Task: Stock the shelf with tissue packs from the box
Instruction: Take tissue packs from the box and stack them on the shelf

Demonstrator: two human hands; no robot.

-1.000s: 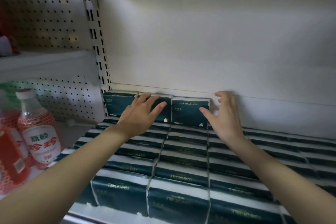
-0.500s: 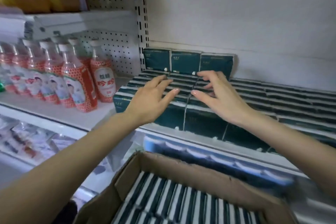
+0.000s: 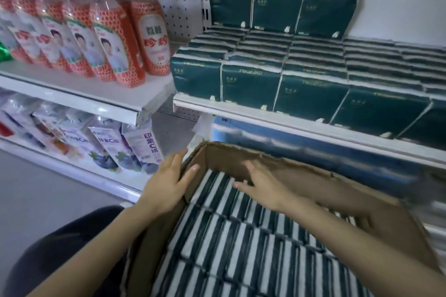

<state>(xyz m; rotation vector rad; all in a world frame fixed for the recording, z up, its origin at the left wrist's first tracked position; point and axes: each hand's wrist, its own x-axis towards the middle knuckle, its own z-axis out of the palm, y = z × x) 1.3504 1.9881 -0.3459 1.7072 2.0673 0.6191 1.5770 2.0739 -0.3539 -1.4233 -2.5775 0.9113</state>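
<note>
A brown cardboard box [image 3: 301,173] sits low in front of me, filled with dark green and white tissue packs [image 3: 241,243] standing on edge. My left hand [image 3: 166,185] lies against the box's left wall with straight fingers, thumb just inside the rim. My right hand [image 3: 263,183] reaches into the box's far end, fingers spread over the tops of the packs, holding nothing. On the white shelf [image 3: 301,125] above, several rows of the same tissue packs [image 3: 311,98] fill the surface, with three more [image 3: 277,10] standing on top at the back left.
Red-labelled drink bottles [image 3: 120,41] stand on the neighbouring shelf to the left. Pouches and cartons [image 3: 135,147] fill the shelf below them. A blue blurred row of goods [image 3: 313,152] lies under the tissue shelf. My dark-trousered knee [image 3: 60,248] is left of the box.
Both hands have come down off the shelved packs and into the box. The view has tilted down from the shelf to the box.
</note>
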